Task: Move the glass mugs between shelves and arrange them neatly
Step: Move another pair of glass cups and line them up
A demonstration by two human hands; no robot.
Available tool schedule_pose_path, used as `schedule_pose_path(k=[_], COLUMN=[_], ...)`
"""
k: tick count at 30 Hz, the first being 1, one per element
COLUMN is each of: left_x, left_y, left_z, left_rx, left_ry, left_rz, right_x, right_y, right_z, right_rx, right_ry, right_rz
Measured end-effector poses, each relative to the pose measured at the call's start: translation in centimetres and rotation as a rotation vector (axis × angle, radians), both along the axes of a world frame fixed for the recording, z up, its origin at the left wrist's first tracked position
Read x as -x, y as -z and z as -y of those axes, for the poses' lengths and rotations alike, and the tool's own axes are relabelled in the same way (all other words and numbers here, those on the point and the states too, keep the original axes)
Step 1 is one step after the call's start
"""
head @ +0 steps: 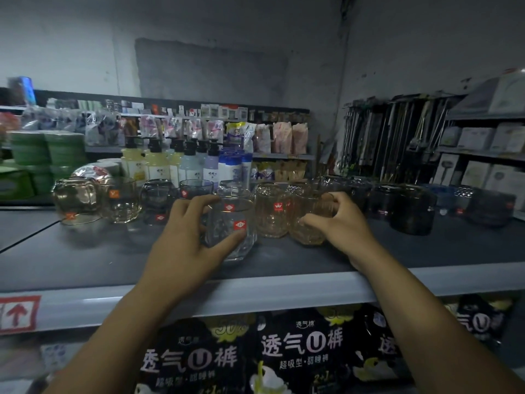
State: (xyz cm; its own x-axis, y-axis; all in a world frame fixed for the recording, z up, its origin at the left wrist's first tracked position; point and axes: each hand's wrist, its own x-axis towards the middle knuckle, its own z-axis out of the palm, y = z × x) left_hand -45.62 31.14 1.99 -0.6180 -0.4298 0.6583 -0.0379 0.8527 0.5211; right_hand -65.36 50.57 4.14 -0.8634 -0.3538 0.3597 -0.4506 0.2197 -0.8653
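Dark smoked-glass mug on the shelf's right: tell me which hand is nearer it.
Right. The right hand, gripping an amber mug, is just left of the dark smoked-glass mug; the left hand, gripping a clear mug, is farther left.

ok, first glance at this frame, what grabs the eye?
The two hands at centre: the left hand grips a clear glass mug at the front of the grey shelf, and the right hand grips an amber mug beside it. Behind them more mugs line the shelf, with dark mugs to the right. Below the shelf edge, black packs with bold white lettering stand out.
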Motion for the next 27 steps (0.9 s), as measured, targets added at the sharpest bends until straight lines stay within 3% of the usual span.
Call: schedule_pose_path(k=[7, 12, 20, 27], left_x=[1.4, 1.1, 1.4, 2.9], left_y=[-0.3, 0.5, 0.8, -1.3], left_z=[-0.5, -0.7, -0.7, -3.6], left_rx=[-0.029, -0.031, 0.027, 0.543], left_ry=[-0.047, -0.042, 0.005, -0.181], left_rz=[0.002, -0.015, -0.024, -0.090], right_x=[0.1, 0.3, 1.5, 1.7], right_y=[0.7, 1.1, 0.9, 1.9], right_z=[-0.3, 0.1, -0.4, -0.2], right_rx=[-0.135, -0.327, -0.210, -0.203], right_ry=[-0.159, 0.066, 0.106, 0.159], right_rz=[0.020, -0.128, -0.159, -0.244])
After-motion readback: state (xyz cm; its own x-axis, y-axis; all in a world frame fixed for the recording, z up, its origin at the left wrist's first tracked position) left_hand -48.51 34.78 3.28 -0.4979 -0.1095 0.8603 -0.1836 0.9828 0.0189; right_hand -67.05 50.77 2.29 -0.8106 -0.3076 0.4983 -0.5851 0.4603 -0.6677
